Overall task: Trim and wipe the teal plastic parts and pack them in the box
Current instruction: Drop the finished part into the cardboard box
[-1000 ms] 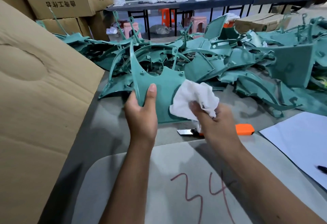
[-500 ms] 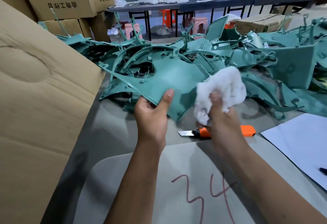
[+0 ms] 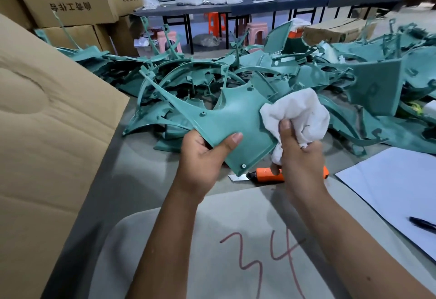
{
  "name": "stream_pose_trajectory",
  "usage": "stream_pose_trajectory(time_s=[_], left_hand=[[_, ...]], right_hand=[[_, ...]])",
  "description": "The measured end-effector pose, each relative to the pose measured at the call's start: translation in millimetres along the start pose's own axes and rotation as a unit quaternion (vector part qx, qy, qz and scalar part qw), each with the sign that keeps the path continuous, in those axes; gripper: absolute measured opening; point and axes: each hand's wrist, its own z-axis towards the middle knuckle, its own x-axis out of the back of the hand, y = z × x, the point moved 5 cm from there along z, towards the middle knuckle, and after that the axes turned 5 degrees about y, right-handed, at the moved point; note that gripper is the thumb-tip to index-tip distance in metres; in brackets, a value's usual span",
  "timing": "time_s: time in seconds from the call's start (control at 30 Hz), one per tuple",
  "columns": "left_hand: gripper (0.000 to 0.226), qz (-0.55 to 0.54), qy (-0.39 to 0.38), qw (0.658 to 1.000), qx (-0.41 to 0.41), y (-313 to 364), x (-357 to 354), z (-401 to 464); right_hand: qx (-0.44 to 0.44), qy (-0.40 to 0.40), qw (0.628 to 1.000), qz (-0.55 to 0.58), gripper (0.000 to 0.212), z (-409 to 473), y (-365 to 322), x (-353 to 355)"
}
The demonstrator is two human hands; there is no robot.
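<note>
Wiping a teal part over the table

Head view: the left hand grips the part by its near edge, thumb on top; the right hand clutches a rag pressed to the part's right side. A knife lies just below both hands, the pile beyond them, the box left of the left hand.

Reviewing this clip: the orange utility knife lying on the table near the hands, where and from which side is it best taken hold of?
Probably by the orange handle, from above. The utility knife lies flat on the table, its bare blade pointing left, so a grip toward the right end stays clear of the edge. The right hand, holding the white cloth, covers the handle's middle, so it must free up first.
</note>
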Motion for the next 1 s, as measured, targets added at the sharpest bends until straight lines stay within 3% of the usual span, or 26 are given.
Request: stream_pose_trajectory(time_s=[0.1,0.17,0.23,0.3,0.47,0.53,0.6,0.63,0.7,0.73,0.77,0.83,0.87,1.0], left_hand=[[0.024,0.041,0.04,0.998,0.016,4,25,2],[0.023,0.069,0.09,0.993,0.037,6,44,1],[0.02,0.063,0.134,0.988,0.05,6,54,0],[0.028,0.069,0.167,0.982,0.05,7,49,-2],[0.042,0.066,0.243,0.968,0.017,11,27,-9],[0.04,0.09,0.277,0.957,0.008,14,21,-10],[0.04,0.144,0.284,0.948,-0.023,26,14,-6],[0.049,0.181,0.277,0.943,-0.041,34,10,-2],[0.062,0.281,0.241,0.927,-0.06,55,3,9],[0.065,0.345,0.215,0.912,-0.057,62,-1,15],[0.069,0.413,0.189,0.89,-0.047,71,-3,20],[0.071,0.518,0.148,0.842,-0.019,85,-6,25],[0.07,0.544,0.144,0.827,-0.014,93,-6,25],[0.049,0.575,0.217,0.786,-0.073,150,7,15]], right_hand=[[-0.011,0.113,0.993,0.024,0.037,7,-2,14],[0.002,0.154,0.988,-0.022,0.033,24,-3,33],[0.037,0.119,0.983,-0.135,0.029,33,-3,39],[0.092,0.058,0.966,-0.233,0.051,30,-3,31],[0.103,-0.091,0.962,-0.234,0.075,16,-5,3],[0.149,-0.103,0.95,-0.255,0.064,8,-12,-1],[0.211,-0.069,0.943,-0.248,0.036,5,-26,2],[0.204,-0.068,0.958,-0.19,0.032,6,-30,5],[0.057,-0.112,0.992,0.009,0.041,5,-33,0],[-0.017,-0.145,0.986,0.075,0.042,3,-31,-5],[-0.056,-0.181,0.977,0.097,0.035,-2,-32,-13],[-0.051,-0.22,0.972,0.063,0.016,-14,-31,-25],[-0.043,-0.225,0.972,0.051,0.017,-18,-32,-30],[-0.062,-0.241,0.966,0.078,0.021,-31,-54,-68]])
